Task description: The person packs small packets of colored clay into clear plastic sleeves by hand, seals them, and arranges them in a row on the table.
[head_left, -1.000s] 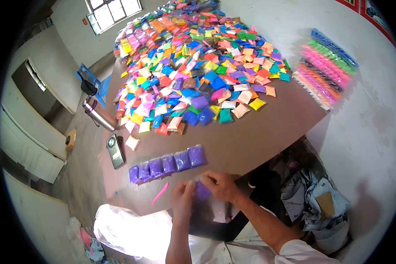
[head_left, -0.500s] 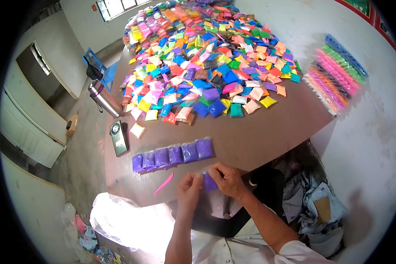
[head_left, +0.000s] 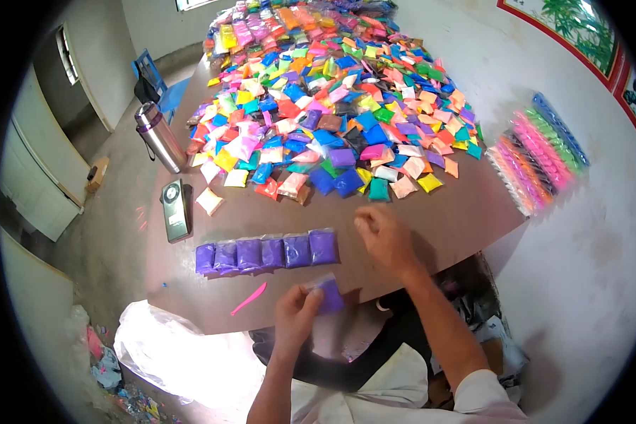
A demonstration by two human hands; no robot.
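Box [head_left: 97, 175] of brown cardboard on the floor at the left of the frame; contents not visible to me. Blue chair [head_left: 168, 95], upper left, dark item slung on its back. Steel flask [head_left: 164, 141], lid on, leaning in view at the table's left edge; what it contains cannot be seen. Below it, a dark flat device [head_left: 177, 210] with a round fitting. Lower left, a big clear plastic bag [head_left: 180, 350], glaring white in the light; contents lost in the glare.

Centre left: a row of purple packets [head_left: 261, 253], six across, clear sleeves filled with purple material, sides touching. Pink tool [head_left: 249, 299] lies just below them.

Left hand [head_left: 297, 311], lower centre, pinches one more purple packet [head_left: 330, 295] between thumb and fingers, near the table edge, below the row's right end. Its clear top margin shows above the purple fill.

Upper centre: heap of small packets [head_left: 318, 120], every colour, one fill each; larger clear bags [head_left: 283, 25] of coloured goods behind.

Right hand [head_left: 385, 237], right of centre, fingers curled, well apart from the packet; cannot tell whether it grips anything.

Far right, long clear packs [head_left: 537, 155], contents striped blue, green, pink, orange, against the wall.
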